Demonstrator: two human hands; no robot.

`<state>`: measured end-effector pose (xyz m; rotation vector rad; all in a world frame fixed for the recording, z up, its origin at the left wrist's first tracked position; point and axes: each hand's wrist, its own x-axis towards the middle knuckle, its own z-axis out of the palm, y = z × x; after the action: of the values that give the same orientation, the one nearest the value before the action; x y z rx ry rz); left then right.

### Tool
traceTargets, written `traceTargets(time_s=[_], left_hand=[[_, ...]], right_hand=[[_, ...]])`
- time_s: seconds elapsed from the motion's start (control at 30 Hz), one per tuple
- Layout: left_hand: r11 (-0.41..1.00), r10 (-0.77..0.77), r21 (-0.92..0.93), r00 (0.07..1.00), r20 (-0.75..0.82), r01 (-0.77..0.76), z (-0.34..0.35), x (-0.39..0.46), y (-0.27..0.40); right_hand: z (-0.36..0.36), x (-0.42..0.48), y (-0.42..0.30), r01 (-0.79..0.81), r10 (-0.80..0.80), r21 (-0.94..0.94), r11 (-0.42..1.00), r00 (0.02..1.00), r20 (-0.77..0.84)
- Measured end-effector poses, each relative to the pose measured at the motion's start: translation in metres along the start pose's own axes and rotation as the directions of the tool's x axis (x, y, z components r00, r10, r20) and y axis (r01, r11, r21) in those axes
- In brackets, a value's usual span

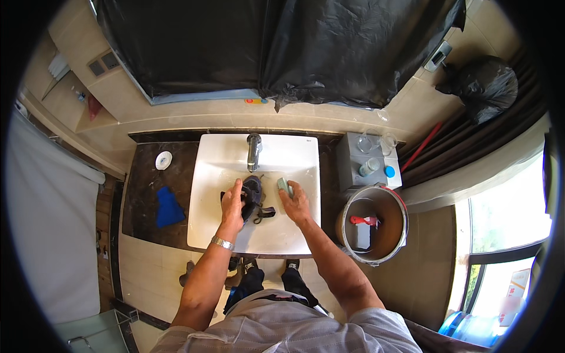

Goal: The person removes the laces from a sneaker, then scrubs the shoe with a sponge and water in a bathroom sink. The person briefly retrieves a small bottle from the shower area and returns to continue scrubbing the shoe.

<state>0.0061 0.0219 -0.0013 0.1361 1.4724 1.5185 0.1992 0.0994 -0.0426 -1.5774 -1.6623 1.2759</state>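
My left hand (pixel 232 205) grips a dark, wet-looking item with straps (pixel 252 189) inside the white washbasin (pixel 254 240). Its shape resembles a sandal, but my hand covers part of it. One loose strap (pixel 265 213) lies against the basin floor. At the basin's right side, my right hand (pixel 295 203) has its fingers around a pale green bar (pixel 284 186), which looks like soap. A chrome faucet (pixel 253 152) rises from the back rim, above the dark item; no running water can be made out.
Left of the basin, a dark countertop (pixel 141 189) carries a white dish (pixel 163 160) and a blue cloth (pixel 169 207). On the right stand a grey box (pixel 348 161) with several glass vessels and a bucket (pixel 342 216) holding a red-handled object (pixel 364 220). Black plastic sheeting (pixel 265 48) hangs behind.
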Motion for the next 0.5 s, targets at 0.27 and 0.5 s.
traceTargets(time_s=[0.27, 0.5], left_hand=[[0.986, -0.154, 0.062, 0.988, 0.000, 0.154, -0.037, 0.053, -0.042], [0.911, -0.372, -0.168, 0.926, 0.063, 0.377, -0.027, 0.059, -0.021]], right_hand=[[0.016, 0.015, -0.002, 0.278, -0.382, -0.492, 0.825, 0.916, -0.124], [0.044, 0.017, -0.002, 0.031, -0.026, -0.116, 0.993, 0.999, 0.045]])
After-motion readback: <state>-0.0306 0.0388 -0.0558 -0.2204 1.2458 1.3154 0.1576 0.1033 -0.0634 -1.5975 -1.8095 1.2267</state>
